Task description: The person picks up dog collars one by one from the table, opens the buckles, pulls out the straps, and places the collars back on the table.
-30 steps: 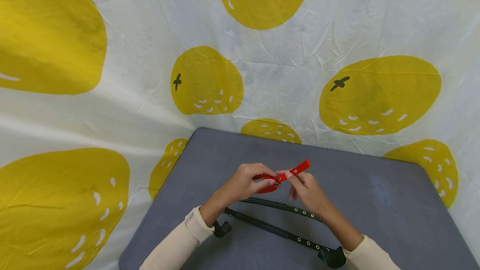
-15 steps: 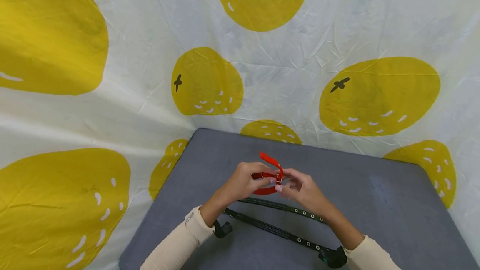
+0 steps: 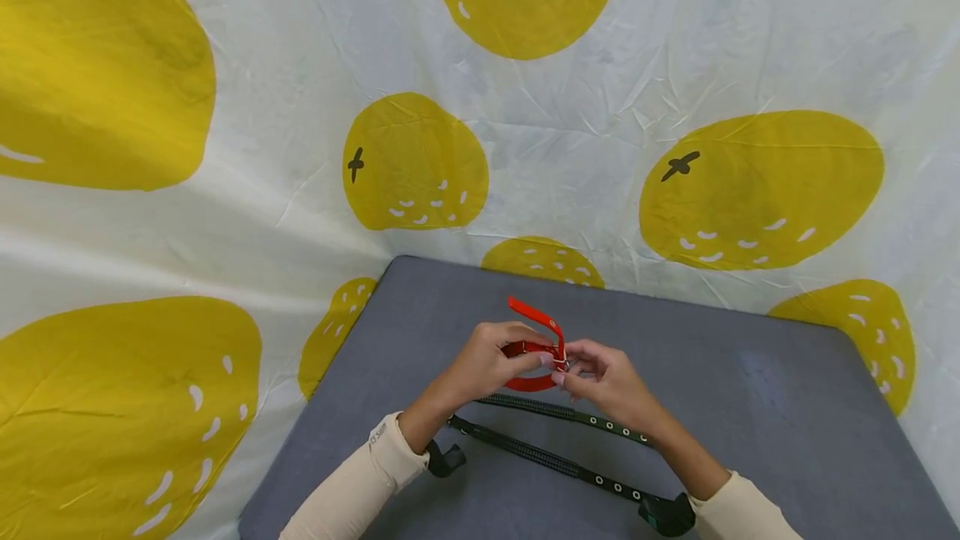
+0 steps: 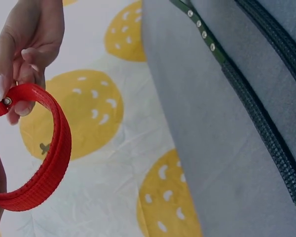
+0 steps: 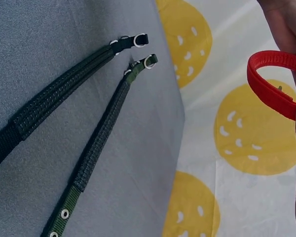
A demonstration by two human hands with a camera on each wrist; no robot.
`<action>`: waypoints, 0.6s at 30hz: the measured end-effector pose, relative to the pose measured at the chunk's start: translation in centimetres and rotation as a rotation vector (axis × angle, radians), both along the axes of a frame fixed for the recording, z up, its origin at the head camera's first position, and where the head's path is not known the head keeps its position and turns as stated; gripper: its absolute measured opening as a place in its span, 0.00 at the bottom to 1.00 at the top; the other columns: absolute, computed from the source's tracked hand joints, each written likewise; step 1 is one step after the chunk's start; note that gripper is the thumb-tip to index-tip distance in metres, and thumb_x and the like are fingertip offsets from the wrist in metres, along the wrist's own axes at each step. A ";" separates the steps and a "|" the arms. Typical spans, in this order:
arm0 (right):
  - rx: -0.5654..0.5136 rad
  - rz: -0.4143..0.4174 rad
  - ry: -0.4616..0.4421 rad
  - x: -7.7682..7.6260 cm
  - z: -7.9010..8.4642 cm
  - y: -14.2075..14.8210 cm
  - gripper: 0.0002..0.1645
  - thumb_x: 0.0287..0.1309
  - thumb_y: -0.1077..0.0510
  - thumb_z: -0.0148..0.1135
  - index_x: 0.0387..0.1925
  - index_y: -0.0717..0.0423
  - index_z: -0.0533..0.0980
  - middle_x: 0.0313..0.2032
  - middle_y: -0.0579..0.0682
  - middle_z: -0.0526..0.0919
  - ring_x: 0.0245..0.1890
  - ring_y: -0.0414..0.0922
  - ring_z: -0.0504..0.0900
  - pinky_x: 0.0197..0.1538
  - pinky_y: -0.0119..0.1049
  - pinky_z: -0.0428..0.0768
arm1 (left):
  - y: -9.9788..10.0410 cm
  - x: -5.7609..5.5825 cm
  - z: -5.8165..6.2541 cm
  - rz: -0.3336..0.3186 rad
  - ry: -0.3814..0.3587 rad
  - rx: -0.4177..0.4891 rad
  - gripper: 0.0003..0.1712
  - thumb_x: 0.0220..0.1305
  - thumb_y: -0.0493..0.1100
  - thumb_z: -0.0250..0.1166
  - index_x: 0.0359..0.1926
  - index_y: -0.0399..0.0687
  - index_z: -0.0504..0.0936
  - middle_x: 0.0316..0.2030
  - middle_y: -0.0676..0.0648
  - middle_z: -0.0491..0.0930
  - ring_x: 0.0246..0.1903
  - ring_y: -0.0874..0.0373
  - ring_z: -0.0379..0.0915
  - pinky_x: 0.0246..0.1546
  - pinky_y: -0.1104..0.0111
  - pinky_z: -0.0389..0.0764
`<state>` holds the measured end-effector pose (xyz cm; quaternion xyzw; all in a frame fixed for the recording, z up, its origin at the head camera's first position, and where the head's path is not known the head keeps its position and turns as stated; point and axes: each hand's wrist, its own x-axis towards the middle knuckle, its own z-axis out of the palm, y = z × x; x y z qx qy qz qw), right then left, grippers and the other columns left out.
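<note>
A red buckle collar [image 3: 531, 384] is bent into a loop above the table, its free end with a metal eyelet sticking up and to the left. My left hand [image 3: 500, 361] grips one side of the loop in the head view. With thumb and fingers, my right hand [image 3: 611, 377] pinches the collar at its metal buckle [image 3: 561, 362]. In the left wrist view the round red band [image 4: 61, 143] hangs between both hands. The right wrist view cuts off part of the collar [image 5: 269, 91], and fingers cover some of the buckle area.
Two dark collars lie below the hands on the grey table [image 3: 750, 407]: a black one [image 5: 64, 91] and a green-and-black one [image 5: 101, 136], both with eyelets and metal rings. Black straps [image 3: 666, 515] show near each wrist. A white cloth [image 3: 555, 157] with yellow fruit prints hangs behind.
The collar's free end pointed right between the right fingers; now it stands up and leans left. The right hand has shifted onto the buckle. The left hand has kept its grip.
</note>
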<state>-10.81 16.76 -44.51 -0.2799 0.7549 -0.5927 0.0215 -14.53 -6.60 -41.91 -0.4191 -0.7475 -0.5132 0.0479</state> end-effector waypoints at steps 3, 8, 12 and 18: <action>-0.014 0.014 0.008 0.1 0.0 0.1 0.13 0.64 0.69 0.63 0.50 0.65 0.77 0.34 0.57 0.86 0.29 0.42 0.86 0.33 0.42 0.86 | 0.0 0.2 0.1 0.010 -0.011 0.005 0.11 0.64 0.41 0.71 0.47 0.44 0.88 0.42 0.46 0.88 0.34 0.68 0.81 0.33 0.73 0.84; -0.021 0.020 -0.003 0.1 0.1 0.3 0.12 0.64 0.69 0.64 0.48 0.63 0.78 0.31 0.58 0.86 0.28 0.42 0.86 0.33 0.44 0.86 | 0.0 0.2 0.2 0.009 -0.008 0.015 0.11 0.64 0.41 0.71 0.47 0.46 0.89 0.42 0.48 0.88 0.35 0.66 0.80 0.32 0.73 0.83; -0.030 0.021 0.000 0.1 0.2 0.3 0.10 0.63 0.70 0.63 0.46 0.67 0.77 0.29 0.61 0.84 0.26 0.42 0.85 0.31 0.44 0.86 | 0.1 0.1 0.2 0.002 -0.021 0.027 0.10 0.64 0.40 0.71 0.46 0.45 0.89 0.41 0.48 0.88 0.32 0.67 0.79 0.30 0.73 0.82; -0.044 0.018 0.020 0.1 0.6 0.3 0.09 0.62 0.71 0.64 0.44 0.67 0.78 0.27 0.59 0.84 0.24 0.42 0.84 0.30 0.41 0.85 | 0.0 0.3 0.6 0.001 -0.039 0.050 0.10 0.63 0.38 0.71 0.45 0.41 0.88 0.39 0.45 0.89 0.26 0.67 0.75 0.26 0.74 0.80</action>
